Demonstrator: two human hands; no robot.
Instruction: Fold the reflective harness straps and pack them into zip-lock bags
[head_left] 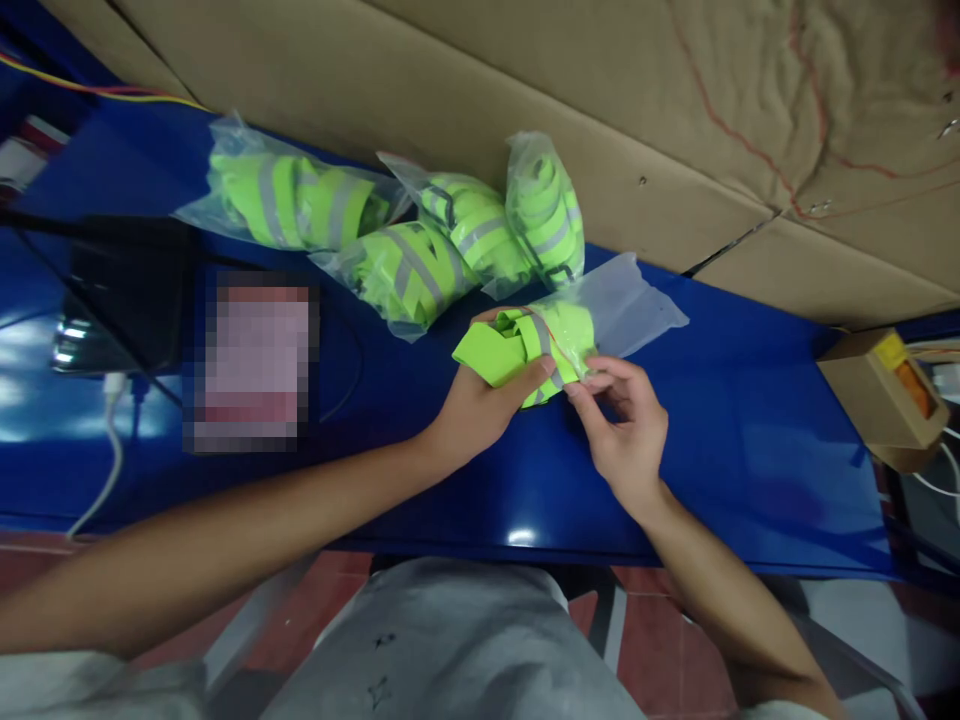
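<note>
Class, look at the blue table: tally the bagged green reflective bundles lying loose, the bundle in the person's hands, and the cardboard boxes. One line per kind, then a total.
Bagged green bundles lying loose: 4
Bundle half in its bag, held by left hand and right hand: 1
Small cardboard box: 1
Total: 6

Wearing light grey trousers with small dark marks near 6 o'clock; baring both forearms, pale short sleeve edges showing at 7 and 5 o'clock.
</note>
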